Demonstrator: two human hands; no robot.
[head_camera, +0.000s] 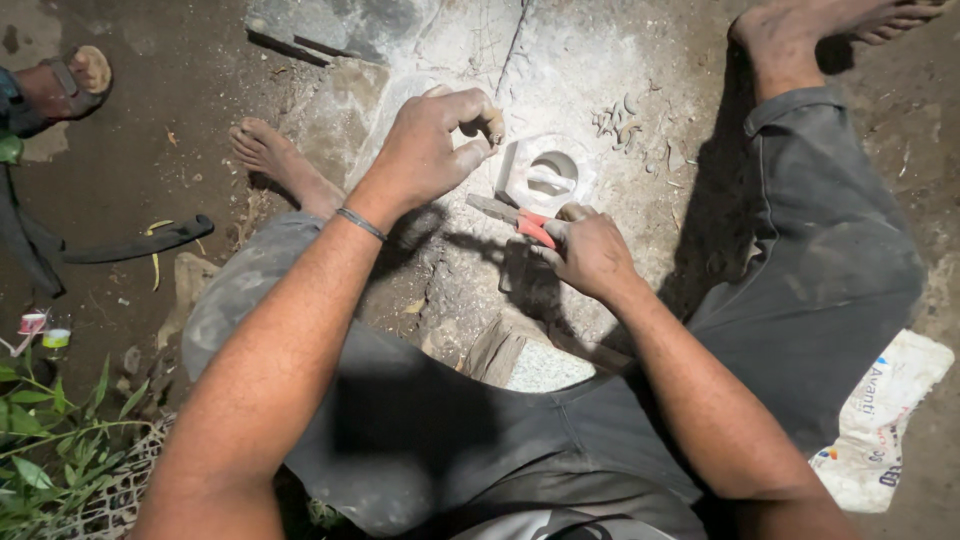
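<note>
A pale carved stone piece (547, 172) with a round hollow lies on a dusty stone slab (560, 60) between my legs. My left hand (430, 145) hovers just left of it, fingers curled with thumb and forefinger pinched; something small may be in them, but I cannot tell. My right hand (590, 250) grips a tool with a red handle (533, 226), and its flat metal end (490, 206) points left, below the carved piece. A thin bangle (360, 223) circles my left wrist.
My bare feet rest at left (275, 160) and top right (800, 25). Another person's sandalled foot (60, 85) is at far left. A dark curved strip (140, 243) lies on the dirt. Green plants and mesh (60, 440) fill the lower left; a printed white sack (880, 420) lies at right.
</note>
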